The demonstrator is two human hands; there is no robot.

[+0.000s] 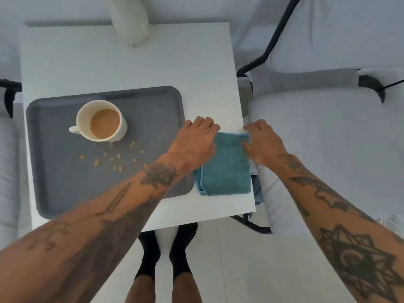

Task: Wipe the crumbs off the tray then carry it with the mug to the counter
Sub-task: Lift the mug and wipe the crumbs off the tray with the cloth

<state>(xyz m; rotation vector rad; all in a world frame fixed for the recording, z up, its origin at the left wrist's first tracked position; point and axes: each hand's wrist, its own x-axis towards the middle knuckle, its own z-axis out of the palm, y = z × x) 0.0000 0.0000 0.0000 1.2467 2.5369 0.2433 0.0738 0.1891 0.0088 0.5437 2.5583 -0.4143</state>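
Head view: a white table (153,68) is being looked down on, with both forearms reaching forward over its near edge.
Cloth: a folded teal cloth (225,169) is lying on the table just beside the tray's right rim, close to the table's right edge.
Left hand: the left hand (194,138) is being laid on the cloth's far left corner, fingers loosely curled; nothing is being gripped yet, as far as can be judged.
Right hand: the right hand (262,141) is being set at the cloth's far right corner, fingers bent and partly open; whether the edge is being pinched cannot be told.
Tray: a grey tray (54,182) is resting on the table's left part.
Crumbs: scattered crumbs (113,158) are lying mid-tray, some touching the mug's base.
Mug: a cream mug (101,121), roughly half full of a tan drink, is standing on the tray's far left.
Risk, wiping: the mug is likely to be nudged and the drink spilled if strokes are being swept toward it.
Risk, carrying: sloshing or sliding is to be expected if the tray is being tilted.
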